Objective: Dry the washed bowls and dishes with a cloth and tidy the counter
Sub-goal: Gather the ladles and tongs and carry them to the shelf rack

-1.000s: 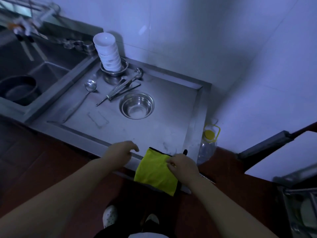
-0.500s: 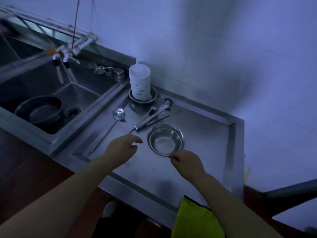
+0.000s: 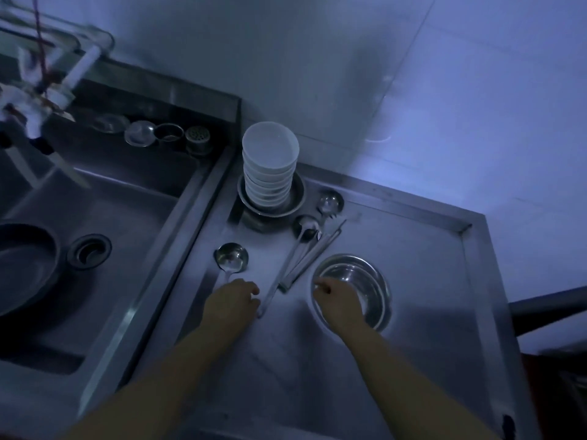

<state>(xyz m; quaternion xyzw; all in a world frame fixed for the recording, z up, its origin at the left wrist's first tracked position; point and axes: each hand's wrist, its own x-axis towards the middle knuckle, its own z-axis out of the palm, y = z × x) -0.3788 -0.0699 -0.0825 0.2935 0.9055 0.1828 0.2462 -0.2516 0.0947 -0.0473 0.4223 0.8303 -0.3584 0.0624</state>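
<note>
Your right hand (image 3: 338,301) seems to grip the steel bowl (image 3: 351,290) rim; lift it level. Left hand (image 3: 232,300), left of the bowl, stays relaxed, empty.

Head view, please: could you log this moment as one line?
phase: reaching | right hand: at steel bowl near rim, grip unclear | left hand: over ladle handle, grip unclear | white bowl stack: untouched

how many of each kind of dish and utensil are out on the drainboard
white bowl stack: 1 stack, bowl count unclear
metal plate under the stack: 1
steel bowl: 1
ladles and spoons: 3
tongs: 1
total: 7
</note>
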